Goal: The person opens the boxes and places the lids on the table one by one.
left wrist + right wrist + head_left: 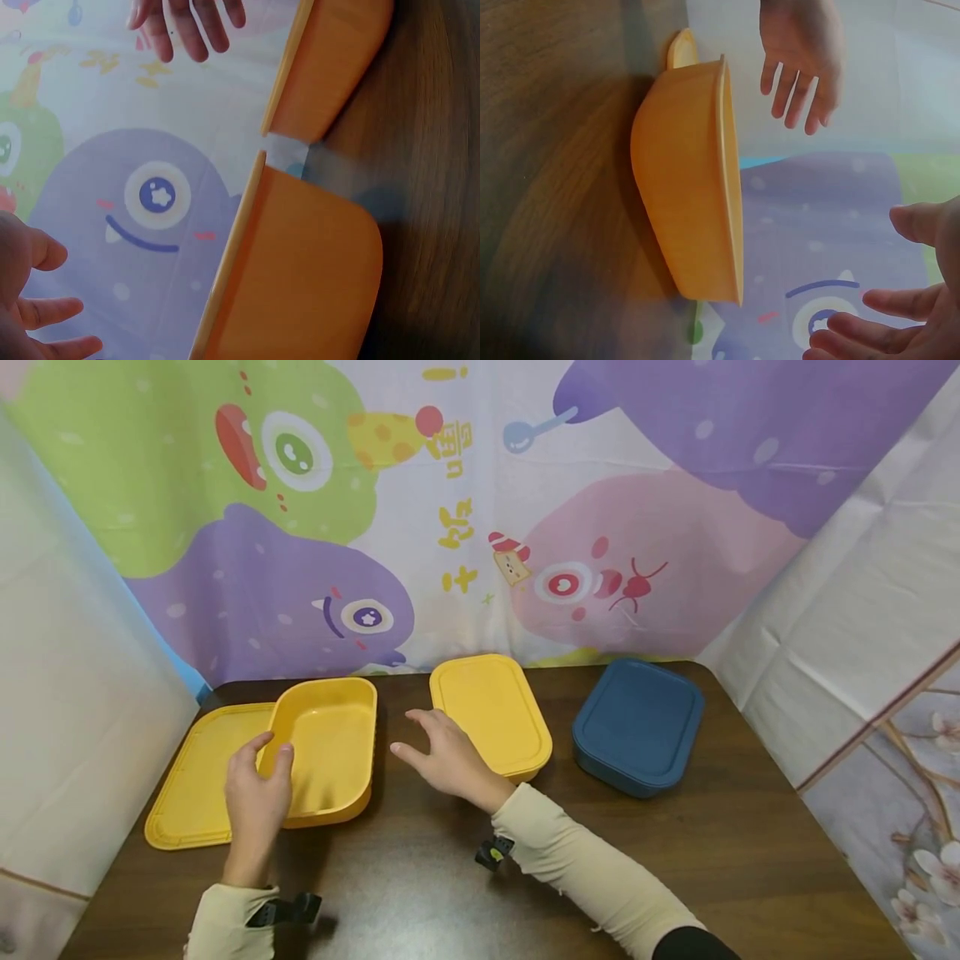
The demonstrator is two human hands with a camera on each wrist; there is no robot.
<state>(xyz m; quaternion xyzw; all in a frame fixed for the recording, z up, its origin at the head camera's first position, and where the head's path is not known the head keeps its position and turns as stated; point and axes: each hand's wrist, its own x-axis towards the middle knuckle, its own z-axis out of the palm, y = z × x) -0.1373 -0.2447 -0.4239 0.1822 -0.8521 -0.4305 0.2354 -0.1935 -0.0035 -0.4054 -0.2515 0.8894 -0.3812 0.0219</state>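
Observation:
An uncovered yellow box point(337, 752) stands at the left of the table, its inside bare. It overlaps a flat yellow lid point(198, 777) lying to its left. My left hand point(258, 789) hovers over the box's near left side, thumb and fingers apart, holding nothing. To the right of that box, my right hand point(446, 752) is held in the air with its fingers spread, beside a lidded yellow box point(491, 710). The right wrist view shows the uncovered box point(682, 180) from its side, with both hands above rim height.
A dark blue lidded box point(637, 727) stands at the right of the dark wooden table point(450, 877). Behind the table hangs a cloth point(465, 610) with cartoon monsters. White cloth panels point(82, 635) close in the sides.

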